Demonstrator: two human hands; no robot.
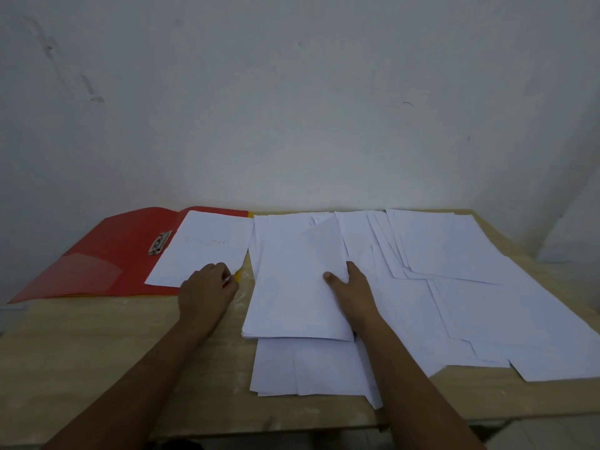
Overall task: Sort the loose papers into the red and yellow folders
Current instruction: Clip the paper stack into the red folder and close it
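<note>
Two hands among papers on a table

Left hand [207,287] pinches a sheet's [204,248] corner on the red folder [107,254], centre left; right hand [349,284] grips a paper stack [292,287], mid-frame.

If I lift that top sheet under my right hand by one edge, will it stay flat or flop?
Probably flop: the top sheet looks like thin, unfolded white paper. It likely weighs almost nothing, and may slide, since it lies on a loose stack of similar sheets. The right hand holds its right edge, thumb on top.
</note>
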